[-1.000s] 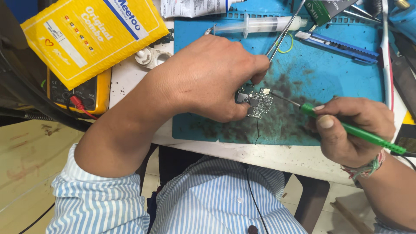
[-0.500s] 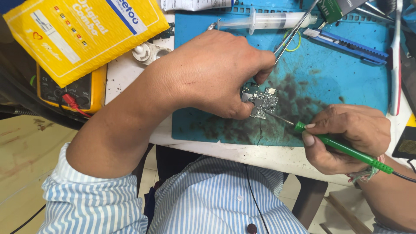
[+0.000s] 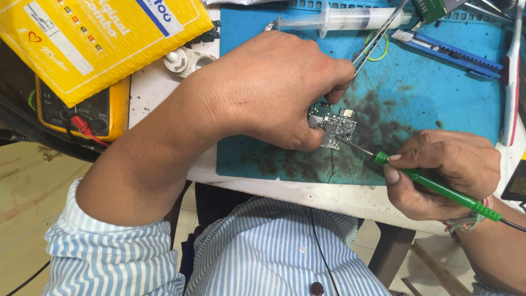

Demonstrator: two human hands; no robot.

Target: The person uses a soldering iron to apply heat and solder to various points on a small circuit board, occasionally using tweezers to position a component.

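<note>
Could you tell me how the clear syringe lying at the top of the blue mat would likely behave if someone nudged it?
The syringe has a round barrel, so it would probably roll, though its finger flange may stop it soon. It looks like thin clear plastic, so likely light and stiff. It lies beside the tweezers on the blue mat, so a push might knock them.

Electronics repair bench, small workshop. Blue mat [image 3: 449,98] on white table [image 3: 307,189], stained dark with burn and flux marks. Small circuit board [image 3: 334,125] at mat centre, green soldering iron [image 3: 433,185] tip touching its edge. Tweezers [image 3: 378,37], syringe [image 3: 339,19] and blue knife [image 3: 446,50] along mat's far side. Yellow multimeter [image 3: 104,112] with red probe lead at left, partly under yellow padded envelope [image 3: 93,41]. Table edge scuffed and speckled with grime.
</note>
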